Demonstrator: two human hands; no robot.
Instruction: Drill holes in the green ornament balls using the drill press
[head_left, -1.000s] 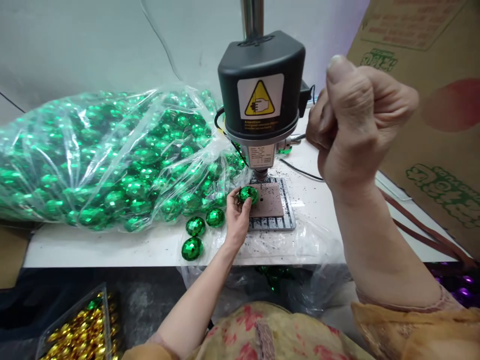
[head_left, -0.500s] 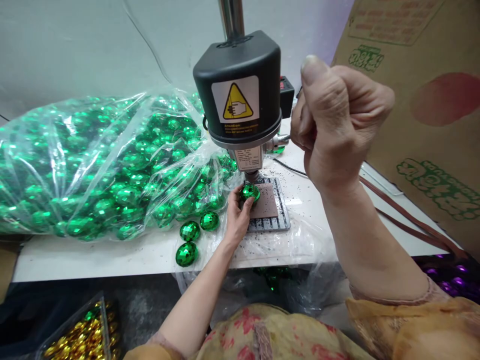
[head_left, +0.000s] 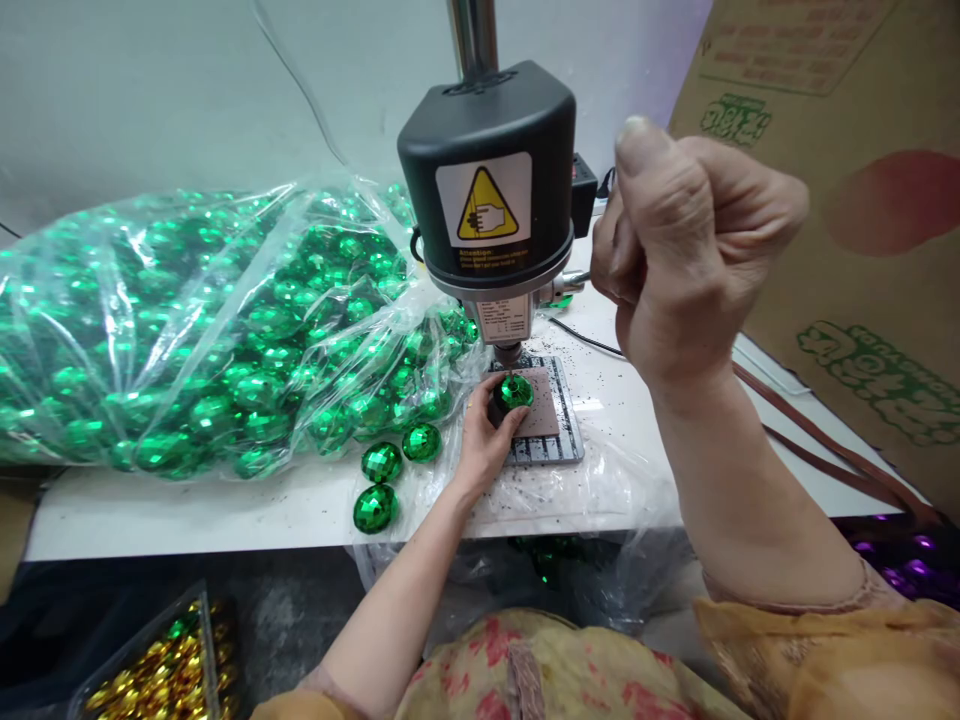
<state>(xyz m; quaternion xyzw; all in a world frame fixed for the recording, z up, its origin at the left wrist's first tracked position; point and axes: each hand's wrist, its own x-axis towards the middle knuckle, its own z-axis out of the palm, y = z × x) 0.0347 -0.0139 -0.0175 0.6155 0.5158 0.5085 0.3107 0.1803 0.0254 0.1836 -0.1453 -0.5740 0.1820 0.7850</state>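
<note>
Head view: green ball (head_left: pixel 517 392) held beneath the drill (head_left: pixel 487 180), mid-frame — slip risked.
It is pinched by the left hand (head_left: pixel 484 440); if spun by the bit (head_left: pixel 511 371), that hand could be nicked — the right hand (head_left: pixel 686 240) is curled, upper right, contents hidden.

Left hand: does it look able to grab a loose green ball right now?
Probably not: the left hand is occupied, holding another green ball under the drill. Otherwise the way looks free, as the loose green balls lie uncovered outside the bag.

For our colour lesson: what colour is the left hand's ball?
The ball is shiny green; head view.
</note>
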